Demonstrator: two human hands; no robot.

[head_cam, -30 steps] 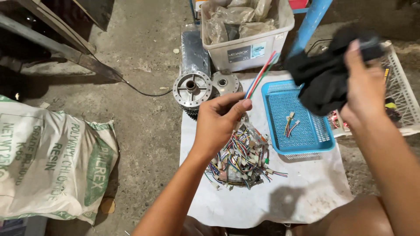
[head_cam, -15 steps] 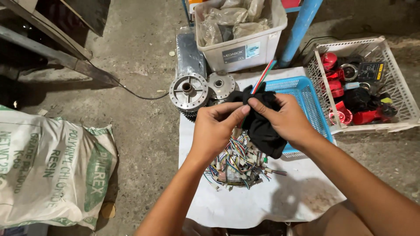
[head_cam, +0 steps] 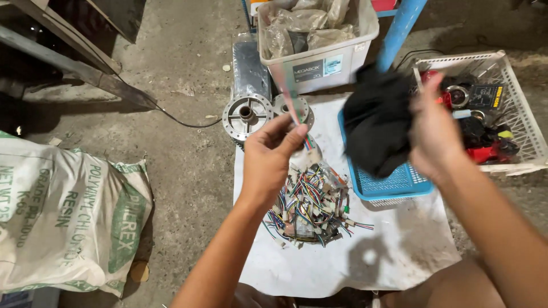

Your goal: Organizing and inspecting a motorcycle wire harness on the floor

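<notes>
Left hand (head_cam: 268,157) is pinching a little bundle of coloured wires (head_cam: 297,108) between thumb and fingers, holding them upright just above the big tangled pile (head_cam: 311,208) on the white sheet (head_cam: 342,268). Right hand (head_cam: 436,134) is closed round a black rag (head_cam: 377,128), held up over the blue tray (head_cam: 388,185). Looks to me like early days: only this one bundle is picked out, the pile is barely dented and the tray looks mostly bare. Metal hub (head_cam: 246,114), clear bin (head_cam: 325,63) and white basket (head_cam: 514,108) of parts sit further back
</notes>
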